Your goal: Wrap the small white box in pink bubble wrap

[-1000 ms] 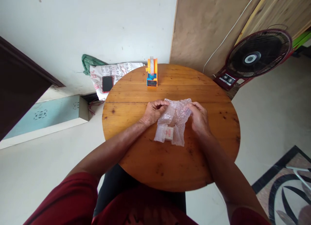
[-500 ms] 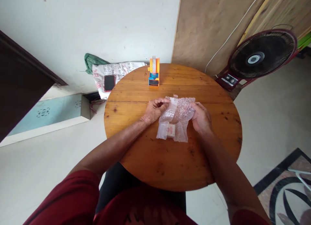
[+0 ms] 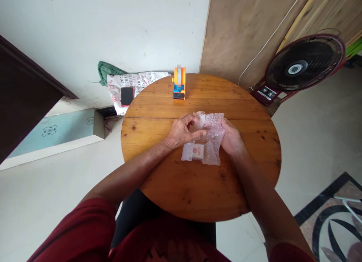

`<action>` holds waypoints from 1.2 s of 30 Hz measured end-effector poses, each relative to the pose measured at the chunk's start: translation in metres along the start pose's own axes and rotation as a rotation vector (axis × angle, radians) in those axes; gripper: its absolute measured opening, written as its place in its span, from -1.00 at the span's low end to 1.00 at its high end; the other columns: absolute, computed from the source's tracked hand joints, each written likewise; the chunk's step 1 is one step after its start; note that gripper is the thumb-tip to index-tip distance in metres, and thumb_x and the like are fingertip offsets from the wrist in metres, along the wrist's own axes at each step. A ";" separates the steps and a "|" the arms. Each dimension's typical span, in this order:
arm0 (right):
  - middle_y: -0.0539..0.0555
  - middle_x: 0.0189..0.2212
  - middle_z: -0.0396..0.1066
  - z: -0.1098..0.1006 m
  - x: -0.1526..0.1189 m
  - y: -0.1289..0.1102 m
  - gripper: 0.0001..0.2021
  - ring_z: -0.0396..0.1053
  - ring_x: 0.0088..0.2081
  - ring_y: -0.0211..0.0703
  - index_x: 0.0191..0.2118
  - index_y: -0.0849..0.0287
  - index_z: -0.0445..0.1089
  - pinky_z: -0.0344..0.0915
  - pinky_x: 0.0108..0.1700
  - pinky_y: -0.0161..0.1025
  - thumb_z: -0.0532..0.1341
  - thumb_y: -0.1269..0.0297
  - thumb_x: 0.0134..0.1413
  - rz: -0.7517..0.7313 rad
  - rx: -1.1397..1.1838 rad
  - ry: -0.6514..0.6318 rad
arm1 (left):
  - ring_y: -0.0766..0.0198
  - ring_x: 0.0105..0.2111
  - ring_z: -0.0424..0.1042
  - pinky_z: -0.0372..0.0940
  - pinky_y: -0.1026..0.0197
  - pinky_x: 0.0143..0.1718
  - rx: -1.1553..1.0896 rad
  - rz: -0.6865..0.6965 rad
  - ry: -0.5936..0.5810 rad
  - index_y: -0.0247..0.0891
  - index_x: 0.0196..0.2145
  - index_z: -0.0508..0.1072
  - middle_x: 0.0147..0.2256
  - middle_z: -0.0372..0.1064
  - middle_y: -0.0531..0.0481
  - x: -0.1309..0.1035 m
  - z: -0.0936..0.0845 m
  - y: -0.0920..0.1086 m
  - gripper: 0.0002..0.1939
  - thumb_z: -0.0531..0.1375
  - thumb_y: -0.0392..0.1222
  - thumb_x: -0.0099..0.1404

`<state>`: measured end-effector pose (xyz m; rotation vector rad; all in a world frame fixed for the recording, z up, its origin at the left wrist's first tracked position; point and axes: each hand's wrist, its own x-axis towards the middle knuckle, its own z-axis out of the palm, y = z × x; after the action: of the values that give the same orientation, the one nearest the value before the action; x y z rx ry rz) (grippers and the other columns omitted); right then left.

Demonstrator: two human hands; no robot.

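A sheet of clear bubble wrap [image 3: 214, 128] lies partly raised on the round wooden table. At its near end sits a small pale box [image 3: 198, 151] with red print, with wrap folded over both its sides. My left hand [image 3: 182, 131] grips the wrap's left edge, its fingers curled at the far corner and its thumb laid across the sheet. On the opposite side my right hand [image 3: 232, 138] pinches the right edge between thumb and fingers. Part of the wrap is hidden behind the left hand.
An orange and blue tape dispenser [image 3: 179, 83] stands at the table's [image 3: 183, 190] far edge. Beyond the left edge, a phone [image 3: 127, 96] rests on a white printed sack [image 3: 147, 79] by a green bag [image 3: 110, 68]. A large fan [image 3: 296, 68] stands at right.
My left thumb has moved right and nearer, across the wrap. The sheet's far left part has folded inward, and my right hand has shifted slightly left with its edge.
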<state>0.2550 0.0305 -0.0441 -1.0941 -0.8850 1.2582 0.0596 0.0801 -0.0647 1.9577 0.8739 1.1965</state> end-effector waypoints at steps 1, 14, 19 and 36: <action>0.07 -0.28 0.57 0.001 -0.001 -0.001 -0.71 0.51 -0.19 0.07 -0.28 0.02 0.48 0.45 -0.11 0.05 0.32 -0.08 0.03 0.012 0.017 -0.015 | 0.39 -0.47 0.24 0.17 0.28 -0.42 0.012 -0.006 -0.001 -0.25 -0.27 0.47 -0.41 0.33 0.06 0.000 0.000 0.000 -0.54 0.43 0.13 0.04; -0.05 -0.40 0.51 -0.009 0.005 0.005 -0.82 0.44 -0.36 -0.14 -0.44 0.02 0.40 0.42 -0.20 -0.14 0.38 0.12 0.01 0.033 0.185 0.076 | 0.42 -0.52 0.24 0.21 0.33 -0.42 -0.514 -0.342 0.091 -0.26 -0.55 0.36 -0.55 0.30 0.12 0.010 -0.005 0.010 -0.79 0.32 -0.14 0.06; -0.06 -0.46 0.45 -0.013 0.009 0.008 -0.77 0.39 -0.41 -0.18 -0.47 0.04 0.34 0.39 -0.25 -0.18 0.37 0.12 0.01 -0.020 0.157 0.136 | 0.46 -0.60 0.16 0.11 0.36 -0.55 -0.625 -0.500 0.175 -0.26 -0.59 0.33 -0.60 0.26 0.14 0.017 -0.013 0.006 -0.73 0.35 -0.11 -0.03; -0.07 -0.48 0.37 -0.029 0.022 0.011 -0.75 0.35 -0.39 -0.17 -0.40 0.05 0.36 0.31 -0.25 -0.18 0.30 -0.01 0.03 -0.245 -0.273 0.341 | 0.46 -0.59 0.18 0.11 0.37 -0.55 -0.385 -0.477 0.234 -0.29 -0.49 0.38 -0.57 0.30 0.13 0.029 -0.025 -0.021 -0.84 0.30 -0.21 0.08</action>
<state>0.2820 0.0478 -0.0634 -1.3242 -0.9112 0.7345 0.0426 0.1198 -0.0596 1.2319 1.0625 1.2071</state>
